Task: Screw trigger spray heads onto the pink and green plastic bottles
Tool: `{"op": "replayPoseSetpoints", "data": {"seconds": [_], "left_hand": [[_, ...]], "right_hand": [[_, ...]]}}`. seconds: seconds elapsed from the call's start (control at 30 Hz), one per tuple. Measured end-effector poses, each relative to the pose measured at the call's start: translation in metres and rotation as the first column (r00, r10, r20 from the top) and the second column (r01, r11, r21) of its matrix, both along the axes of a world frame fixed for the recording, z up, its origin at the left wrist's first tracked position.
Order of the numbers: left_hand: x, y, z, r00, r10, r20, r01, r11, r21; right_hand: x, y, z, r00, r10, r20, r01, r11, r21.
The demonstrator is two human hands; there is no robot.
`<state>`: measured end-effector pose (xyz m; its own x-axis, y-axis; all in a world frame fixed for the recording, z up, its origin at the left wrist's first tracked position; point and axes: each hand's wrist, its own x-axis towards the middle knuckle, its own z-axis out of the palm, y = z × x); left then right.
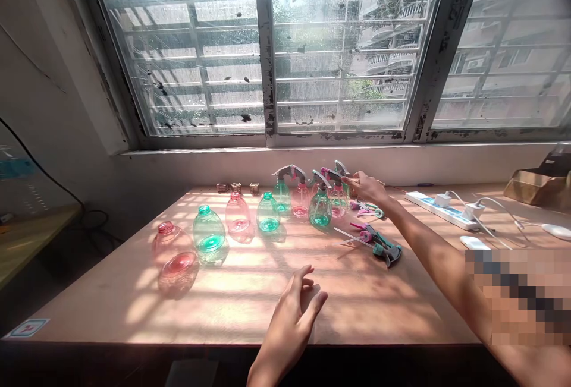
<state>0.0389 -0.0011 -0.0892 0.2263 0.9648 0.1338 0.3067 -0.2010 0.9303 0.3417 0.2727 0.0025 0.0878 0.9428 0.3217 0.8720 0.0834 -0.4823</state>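
My right hand [368, 188] reaches to the back of the wooden table [250, 310], its fingers closed at the grey trigger head of a pink spray bottle [339, 195]. That bottle is the rightmost in a cluster of capped bottles, beside a green one [320, 207], a pink one [301, 197] and another green one [282, 191]. My left hand [297, 315] hovers open over the table's near edge, holding nothing. Several bottles without caps stand to the left, among them a pink one [172, 253], a green one [209, 235] and a second pink one [237, 213].
Loose trigger sprayers with tubes lie at mid-right [383, 248] and beside my right hand [371, 210]. A white power strip [439, 205] with cables, a white mouse [473, 242] and a cardboard box [535, 188] are at far right. Small brown items [235, 187] sit below the window sill.
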Motion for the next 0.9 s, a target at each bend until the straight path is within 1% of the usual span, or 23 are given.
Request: {"op": "replayPoseSetpoints", "data": {"seconds": [0.07,0.17,0.3,0.4,0.63,0.8,0.9], "left_hand": [[0.001,0.0,0.001,1.0,0.001,-0.009,-0.001,1.0,0.006],[0.003,-0.001,0.002,0.999,0.016,-0.032,-0.015,1.0,0.024],[0.003,-0.002,0.002,0.999,0.039,-0.027,-0.039,0.999,0.034],[0.002,-0.002,0.002,0.999,0.027,-0.023,-0.027,0.999,0.025],[0.003,-0.001,0.001,0.999,0.006,-0.04,-0.005,1.0,0.028],[0.004,-0.002,0.002,0.998,0.006,-0.058,-0.005,1.0,0.026],[0.004,-0.003,0.004,0.997,0.007,-0.073,-0.005,1.0,0.023]], "right_hand": [[0.007,-0.003,-0.001,1.0,0.01,-0.024,-0.011,1.0,-0.011],[0.008,-0.006,-0.011,0.993,0.076,-0.086,-0.08,0.996,-0.039],[-0.007,-0.005,-0.028,0.969,0.16,-0.187,-0.175,0.983,-0.063],[-0.017,-0.003,-0.034,0.95,0.19,-0.247,-0.212,0.975,-0.065],[-0.016,0.0,-0.031,0.941,0.168,-0.293,-0.208,0.972,-0.108],[-0.02,0.002,-0.04,0.939,0.123,-0.322,-0.171,0.977,-0.125],[-0.028,0.001,-0.046,0.942,0.117,-0.316,-0.158,0.982,-0.106]]}}
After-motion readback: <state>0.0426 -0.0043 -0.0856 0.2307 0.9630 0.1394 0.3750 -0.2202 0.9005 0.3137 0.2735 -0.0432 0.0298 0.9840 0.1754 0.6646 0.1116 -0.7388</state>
